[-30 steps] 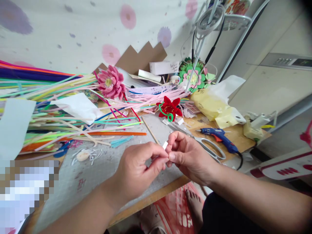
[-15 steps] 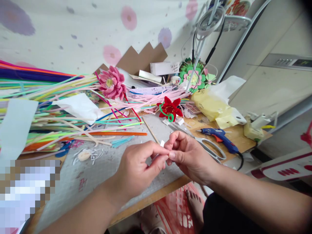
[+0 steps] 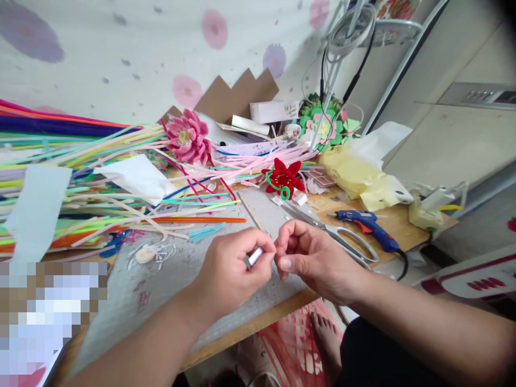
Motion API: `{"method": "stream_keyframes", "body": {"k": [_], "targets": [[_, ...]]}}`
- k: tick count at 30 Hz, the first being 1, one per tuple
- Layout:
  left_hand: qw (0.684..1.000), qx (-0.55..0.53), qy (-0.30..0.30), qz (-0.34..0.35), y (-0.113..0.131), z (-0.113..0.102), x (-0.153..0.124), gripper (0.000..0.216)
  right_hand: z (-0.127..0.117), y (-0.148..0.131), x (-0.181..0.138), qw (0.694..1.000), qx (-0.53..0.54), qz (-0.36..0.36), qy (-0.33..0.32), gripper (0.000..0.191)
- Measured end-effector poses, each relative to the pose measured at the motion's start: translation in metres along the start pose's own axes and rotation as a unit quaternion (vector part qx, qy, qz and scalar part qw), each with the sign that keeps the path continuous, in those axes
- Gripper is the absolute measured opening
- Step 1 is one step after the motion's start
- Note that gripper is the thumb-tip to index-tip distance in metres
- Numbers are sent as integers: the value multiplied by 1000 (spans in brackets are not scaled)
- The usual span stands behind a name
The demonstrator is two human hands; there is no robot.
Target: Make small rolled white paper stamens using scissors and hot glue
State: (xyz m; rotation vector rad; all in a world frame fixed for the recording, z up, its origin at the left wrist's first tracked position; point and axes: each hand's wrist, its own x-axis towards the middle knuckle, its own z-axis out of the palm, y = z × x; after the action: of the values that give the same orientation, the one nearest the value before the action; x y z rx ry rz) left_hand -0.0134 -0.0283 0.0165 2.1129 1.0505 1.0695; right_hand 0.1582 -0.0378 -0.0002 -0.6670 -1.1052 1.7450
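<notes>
Over the front of the grey cutting mat (image 3: 169, 301), my left hand (image 3: 237, 263) is closed, with a small white strip (image 3: 255, 258), perhaps folded paper, held between thumb and fingers. My right hand (image 3: 306, 258) is close against its fingertips, its thumb and fingers curled together; whatever they pinch is hidden or too small to name. Scissors (image 3: 349, 242) lie just behind the right hand. A red fuzzy flower (image 3: 283, 178) with a green curl lies beyond both hands, and a thin wooden stick (image 3: 249, 210) rests on the mat.
Many coloured pipe cleaners (image 3: 100, 215) spread over the left side. A blue glue gun (image 3: 368, 228) lies at right with its cable. Behind are a pink flower (image 3: 189, 137), a green-and-pink flower (image 3: 322, 123) and a yellow plastic bag (image 3: 346, 169). White thread (image 3: 147, 255) lies on the mat.
The white strip has gone from standing up between the fingertips to lying inside my left hand's grip. My hands have come slightly apart. The view has shifted a little.
</notes>
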Motion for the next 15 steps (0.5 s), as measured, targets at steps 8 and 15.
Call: {"method": "stream_keyframes", "body": {"k": [8,15], "targets": [[933,-345,1,-104,-24,-15,17,8,-22,-4,14,915,-395,-89,7,11],[930,-330,25,-161,-37,-14,23,18,-19,10,30,690,-686,-150,-175,23]]}}
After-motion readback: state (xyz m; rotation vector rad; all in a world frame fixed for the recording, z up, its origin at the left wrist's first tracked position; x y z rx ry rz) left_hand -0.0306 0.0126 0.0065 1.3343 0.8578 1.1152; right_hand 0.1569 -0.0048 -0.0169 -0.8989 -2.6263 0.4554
